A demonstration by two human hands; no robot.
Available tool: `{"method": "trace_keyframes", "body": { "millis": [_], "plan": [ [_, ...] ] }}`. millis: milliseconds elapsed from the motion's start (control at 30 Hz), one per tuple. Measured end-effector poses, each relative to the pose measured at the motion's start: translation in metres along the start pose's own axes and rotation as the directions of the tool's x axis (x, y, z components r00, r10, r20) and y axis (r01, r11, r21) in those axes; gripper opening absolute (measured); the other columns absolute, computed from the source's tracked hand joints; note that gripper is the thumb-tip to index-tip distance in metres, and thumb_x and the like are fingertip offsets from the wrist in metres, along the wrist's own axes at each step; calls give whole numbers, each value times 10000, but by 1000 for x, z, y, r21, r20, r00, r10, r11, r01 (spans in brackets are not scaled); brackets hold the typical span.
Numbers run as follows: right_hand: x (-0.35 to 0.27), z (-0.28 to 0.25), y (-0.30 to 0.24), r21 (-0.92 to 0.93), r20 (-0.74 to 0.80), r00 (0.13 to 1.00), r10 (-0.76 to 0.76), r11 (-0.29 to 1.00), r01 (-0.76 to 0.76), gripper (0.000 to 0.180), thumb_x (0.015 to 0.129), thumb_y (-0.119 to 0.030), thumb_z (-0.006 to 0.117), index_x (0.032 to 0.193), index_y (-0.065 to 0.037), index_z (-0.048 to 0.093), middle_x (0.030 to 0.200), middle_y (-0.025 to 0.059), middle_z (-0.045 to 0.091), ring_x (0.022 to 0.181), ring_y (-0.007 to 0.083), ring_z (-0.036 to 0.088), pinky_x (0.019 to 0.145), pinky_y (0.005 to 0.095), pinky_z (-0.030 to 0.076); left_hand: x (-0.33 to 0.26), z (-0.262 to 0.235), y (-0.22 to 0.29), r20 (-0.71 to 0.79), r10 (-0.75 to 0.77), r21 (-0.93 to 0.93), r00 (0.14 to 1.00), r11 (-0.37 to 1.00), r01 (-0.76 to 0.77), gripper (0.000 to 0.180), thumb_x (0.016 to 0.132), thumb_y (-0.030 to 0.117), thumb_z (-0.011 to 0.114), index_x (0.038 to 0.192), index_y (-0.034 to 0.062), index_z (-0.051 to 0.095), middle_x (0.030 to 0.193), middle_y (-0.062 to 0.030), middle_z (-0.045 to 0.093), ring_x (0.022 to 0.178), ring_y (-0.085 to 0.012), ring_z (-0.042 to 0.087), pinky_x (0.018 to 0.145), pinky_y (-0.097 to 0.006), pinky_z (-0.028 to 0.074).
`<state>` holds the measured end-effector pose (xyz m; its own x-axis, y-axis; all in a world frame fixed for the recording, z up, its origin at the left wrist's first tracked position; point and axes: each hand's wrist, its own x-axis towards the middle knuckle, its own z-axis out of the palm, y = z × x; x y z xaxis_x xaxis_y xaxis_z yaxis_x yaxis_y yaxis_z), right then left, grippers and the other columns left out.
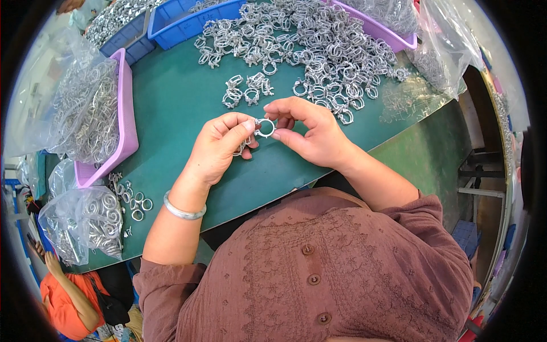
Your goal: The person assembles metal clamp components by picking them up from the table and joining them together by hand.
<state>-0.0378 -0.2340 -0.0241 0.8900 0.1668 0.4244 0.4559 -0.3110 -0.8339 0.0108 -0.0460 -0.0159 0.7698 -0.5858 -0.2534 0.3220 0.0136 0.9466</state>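
Above the near part of the green table, my left hand [221,142] pinches a silvery metal ring clip [272,121] between thumb and forefinger. More metal ring clips [242,147] are tucked in the curled fingers of that hand. My right hand [310,128] closes on the far side of the same ring, its thumb against the rim and its index finger bent just above. A small group of ring clips [251,96] lies just beyond my hands. Farther off spreads a large heap of similar clips [336,57].
At the left stands a pink tray [129,117] with bagged metal parts; near it lie a clear bag of parts [102,222] and loose rings [137,200]. Blue bins [188,29] and another pink tray [393,39] line the back. A person in orange [71,302] is at lower left.
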Motion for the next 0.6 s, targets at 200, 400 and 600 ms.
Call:
{"method": "trace_keyframes", "body": {
  "millis": [200,400,600],
  "plan": [
    [-1,0,2,25,-2,1000,22,999,-22,311,723,4,627,1027,-16,563,877,70,594,683,123,583,581,246,466,0,0,1,4,-1,4,1000,1000,1,162,868,174,514,896,36,595,674,-39,586,558,-89,530,500,-187,422],
    [-3,1,2,98,20,987,157,982,-159,261,772,-39,598,1029,-8,563,839,44,613,709,95,570,620,232,462,1,0,-3,-12,53,-6,999,999,-53,133,857,122,520,950,36,563,736,-35,583,629,-86,545,528,-192,444],
    [-3,0,-1,291,71,965,252,920,-262,204,799,-51,581,998,-10,577,824,28,611,733,76,557,653,223,457,1,0,-2,20,85,59,996,995,-86,152,844,106,529,977,36,548,767,-31,582,670,-85,551,543,-195,455]
  ]
}}
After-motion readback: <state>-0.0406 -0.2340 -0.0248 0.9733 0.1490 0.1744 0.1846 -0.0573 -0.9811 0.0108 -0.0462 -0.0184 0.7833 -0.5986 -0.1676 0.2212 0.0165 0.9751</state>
